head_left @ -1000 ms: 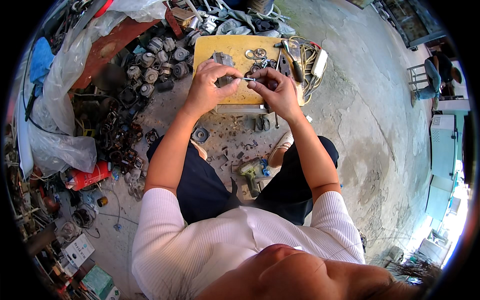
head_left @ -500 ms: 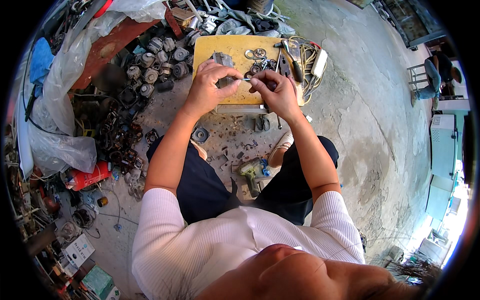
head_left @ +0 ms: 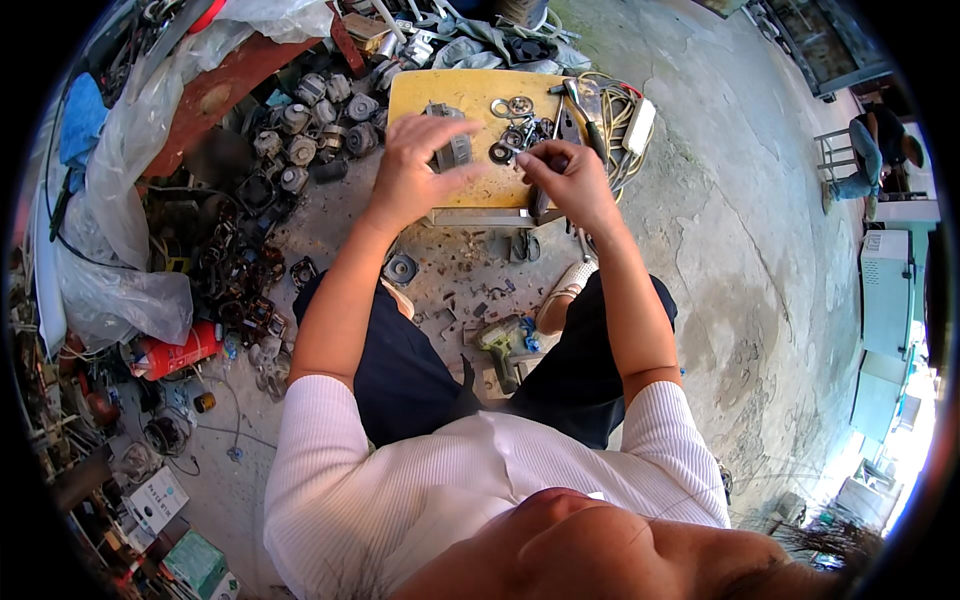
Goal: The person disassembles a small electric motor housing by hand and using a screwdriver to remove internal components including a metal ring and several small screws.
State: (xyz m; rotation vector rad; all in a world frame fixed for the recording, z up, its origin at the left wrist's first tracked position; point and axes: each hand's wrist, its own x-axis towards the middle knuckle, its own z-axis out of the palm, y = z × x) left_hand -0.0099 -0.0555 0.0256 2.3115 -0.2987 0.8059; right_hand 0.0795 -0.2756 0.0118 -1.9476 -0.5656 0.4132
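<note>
My left hand point(head_left: 412, 172) hovers over the yellow tabletop point(head_left: 440, 88) with thumb and fingers apart, holding nothing. Partly behind it, a grey metal block-like part point(head_left: 455, 150) rests on the table. My right hand point(head_left: 568, 182) pinches a tiny pale piece point(head_left: 517, 157) at its fingertips, too small to name. Below that hand shows a dark handle-like thing point(head_left: 538, 202); whether the palm holds it I cannot tell. Close to the pinching fingertips lie a dark ring point(head_left: 500, 153) and several round metal parts point(head_left: 519, 105). A hammer point(head_left: 588, 118) lies beyond the right hand.
Right of the table top sit a white power strip point(head_left: 638, 126) and coiled cable point(head_left: 622, 178). Used motors point(head_left: 302, 150) pile up on the left. A green power drill point(head_left: 498, 352) stands between my feet. At far right a person point(head_left: 872, 150) sits.
My hands have parted. The left has opened and let go of the small thin piece both fingertips met at; the right has shifted slightly right, still pinching.
</note>
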